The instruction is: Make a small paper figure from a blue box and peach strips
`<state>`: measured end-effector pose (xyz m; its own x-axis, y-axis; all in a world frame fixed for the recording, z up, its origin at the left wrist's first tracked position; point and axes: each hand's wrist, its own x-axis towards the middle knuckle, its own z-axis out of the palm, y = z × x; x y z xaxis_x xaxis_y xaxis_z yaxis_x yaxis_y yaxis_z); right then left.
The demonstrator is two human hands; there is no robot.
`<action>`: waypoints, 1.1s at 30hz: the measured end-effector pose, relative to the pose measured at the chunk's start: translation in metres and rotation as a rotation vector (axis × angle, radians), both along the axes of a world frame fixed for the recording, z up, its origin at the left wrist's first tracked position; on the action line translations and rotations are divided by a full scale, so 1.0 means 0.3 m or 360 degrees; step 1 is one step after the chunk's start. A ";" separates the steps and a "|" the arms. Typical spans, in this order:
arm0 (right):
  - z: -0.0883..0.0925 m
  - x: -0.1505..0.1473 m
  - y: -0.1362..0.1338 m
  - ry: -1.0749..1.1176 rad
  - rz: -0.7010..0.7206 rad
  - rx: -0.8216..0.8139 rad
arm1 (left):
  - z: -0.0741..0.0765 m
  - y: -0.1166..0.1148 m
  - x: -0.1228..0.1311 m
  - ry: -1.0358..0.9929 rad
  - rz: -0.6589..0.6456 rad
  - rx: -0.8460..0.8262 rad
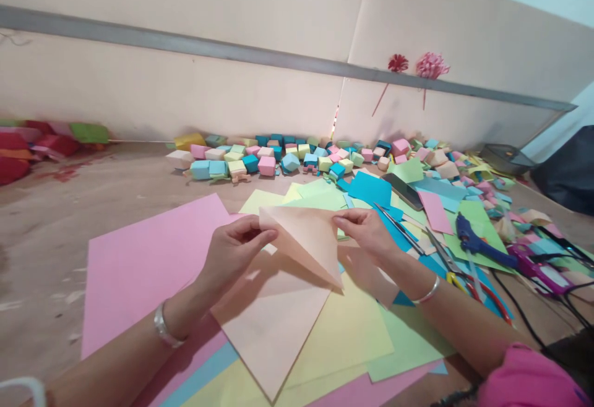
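A peach paper (309, 237), folded into a triangle, is held up between my two hands. My left hand (241, 249) pinches its left corner between thumb and fingers. The upper right corner is pinched in my right hand (364, 231). Below it, another peach sheet (278, 333) lies with one corner pointing toward me, on top of yellow sheets (348, 333). A large pink sheet (148, 258) lies to the left, partly under my left forearm. Green sheets (408, 345) lie beneath my right forearm.
Scissors (457, 274), tweezers (399, 227), a phone (403, 190) and a blue glue gun (482, 243) with cables are at the right. Several small paper cubes (266, 166) line the wall. Red and green paper pieces (55, 141) sit far left. Paper flowers (431, 65) hang on the wall rail.
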<state>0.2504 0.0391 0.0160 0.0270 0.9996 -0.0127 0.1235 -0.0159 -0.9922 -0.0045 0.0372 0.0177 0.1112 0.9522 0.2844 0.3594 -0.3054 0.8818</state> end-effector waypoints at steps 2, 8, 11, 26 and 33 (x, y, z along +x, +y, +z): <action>0.011 -0.001 -0.009 -0.0001 -0.0085 0.0178 | 0.004 -0.005 -0.002 0.0138 0.0155 0.0381; 0.060 0.000 -0.065 0.0032 0.0000 0.1039 | 0.083 -0.108 -0.023 0.0604 -0.0273 0.1403; 0.079 0.015 -0.079 -0.0023 0.0093 0.1364 | 0.124 -0.169 -0.033 0.0859 -0.0470 0.1707; -0.070 -0.002 -0.178 -0.1829 0.0988 0.1605 | -0.049 -0.185 0.042 0.1214 -0.0875 0.1439; -0.070 0.022 -0.136 -0.1383 0.1081 0.1439 | -0.096 -0.163 0.027 0.1308 -0.0729 0.0879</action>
<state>0.2570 -0.0017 -0.0049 -0.7841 0.4766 0.3975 0.4150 0.8789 -0.2352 0.0037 -0.0118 -0.0110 0.7741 0.5360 0.3367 0.5277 -0.8403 0.1246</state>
